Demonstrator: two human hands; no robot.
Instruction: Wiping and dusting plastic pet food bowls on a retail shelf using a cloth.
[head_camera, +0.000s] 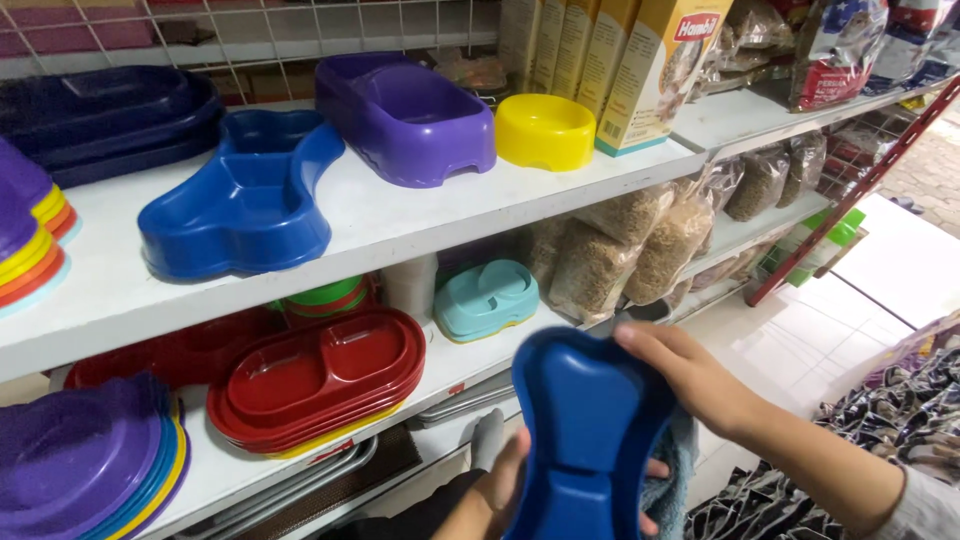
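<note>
A blue bone-shaped plastic pet bowl is held upright at the bottom centre of the head view. My left hand grips its lower edge from the left. My right hand rests on its upper right edge, with a blue-grey cloth bunched under it against the bowl's back. A matching blue bone-shaped bowl lies on the upper white shelf.
On the upper shelf stand a purple bowl, a yellow bowl, dark blue trays and yellow boxes. The lower shelf holds stacked red double dishes, a teal bowl, purple plates and feed bags.
</note>
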